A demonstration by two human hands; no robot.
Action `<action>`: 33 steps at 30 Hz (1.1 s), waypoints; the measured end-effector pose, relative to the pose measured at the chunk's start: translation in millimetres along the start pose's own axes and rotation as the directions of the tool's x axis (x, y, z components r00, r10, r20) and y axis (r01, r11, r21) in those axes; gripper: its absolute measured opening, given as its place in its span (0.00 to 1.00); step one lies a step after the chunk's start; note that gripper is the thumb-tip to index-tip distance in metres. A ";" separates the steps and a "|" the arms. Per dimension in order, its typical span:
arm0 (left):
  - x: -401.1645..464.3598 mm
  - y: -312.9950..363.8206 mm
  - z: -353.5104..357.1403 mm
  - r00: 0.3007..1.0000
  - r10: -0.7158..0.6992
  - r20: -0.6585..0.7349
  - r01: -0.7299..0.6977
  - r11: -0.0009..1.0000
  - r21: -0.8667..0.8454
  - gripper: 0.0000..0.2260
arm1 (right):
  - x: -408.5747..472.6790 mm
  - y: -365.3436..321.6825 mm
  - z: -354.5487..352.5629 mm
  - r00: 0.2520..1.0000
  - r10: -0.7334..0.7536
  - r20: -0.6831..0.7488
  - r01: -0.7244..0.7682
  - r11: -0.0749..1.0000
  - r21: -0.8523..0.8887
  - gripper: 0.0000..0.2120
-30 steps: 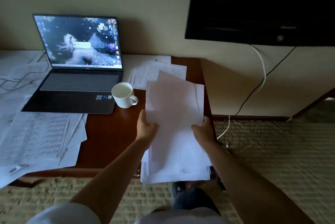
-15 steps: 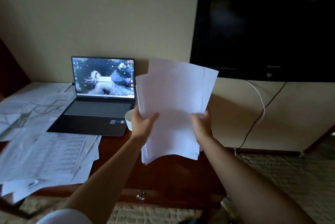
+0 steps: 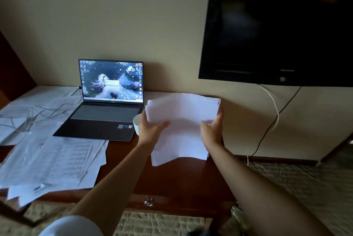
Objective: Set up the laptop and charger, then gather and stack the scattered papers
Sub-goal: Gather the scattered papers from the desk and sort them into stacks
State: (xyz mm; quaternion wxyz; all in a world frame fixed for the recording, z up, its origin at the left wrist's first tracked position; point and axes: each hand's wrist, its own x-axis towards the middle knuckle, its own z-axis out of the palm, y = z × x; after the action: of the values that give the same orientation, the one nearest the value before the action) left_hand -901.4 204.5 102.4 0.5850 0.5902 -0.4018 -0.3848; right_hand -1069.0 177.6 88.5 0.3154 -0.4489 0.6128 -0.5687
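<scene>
Head view: our left hand (image 3: 150, 130) and right hand (image 3: 213, 130) grasp the paper sheaf (image 3: 181, 128); lowering carelessly could knock the white cup (image 3: 137, 123).

White cup (image 3: 136, 123), wall-mounted television (image 3: 277, 25).

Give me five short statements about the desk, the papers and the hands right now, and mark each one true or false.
1. Both hands grip the paper stack: left hand, right hand. True.
2. The laptop is closed. False: it is open, with its screen lit.
3. A white cup stands right of the laptop. True.
4. No papers remain on the desk. False: loose sheets lie left of it.
5. The wall screen shows a picture. False: it is dark.
</scene>
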 end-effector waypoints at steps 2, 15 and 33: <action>-3.4 -5.7 -1.6 0.999 -0.041 0.017 0.041 0.999 0.003 0.23 | -6.1 12.4 -2.1 0.998 0.060 0.010 -0.060 0.997 -0.038 0.38; 6.7 -21.0 6.7 0.991 -0.135 -0.015 0.135 0.991 -0.008 0.13 | 2.7 18.5 9.8 0.990 0.136 -0.045 -0.135 0.991 0.020 0.27; 45.8 -73.3 19.3 0.893 -0.449 0.043 0.440 0.888 0.132 0.15 | 53.1 65.8 13.4 0.862 0.468 0.195 -0.345 0.824 -0.450 0.19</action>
State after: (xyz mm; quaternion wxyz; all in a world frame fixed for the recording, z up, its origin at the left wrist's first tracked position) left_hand -900.0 154.2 29.4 0.4304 0.6860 -0.2989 -0.5049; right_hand -1090.7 120.5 28.5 0.4206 -0.4410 0.7434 -0.2758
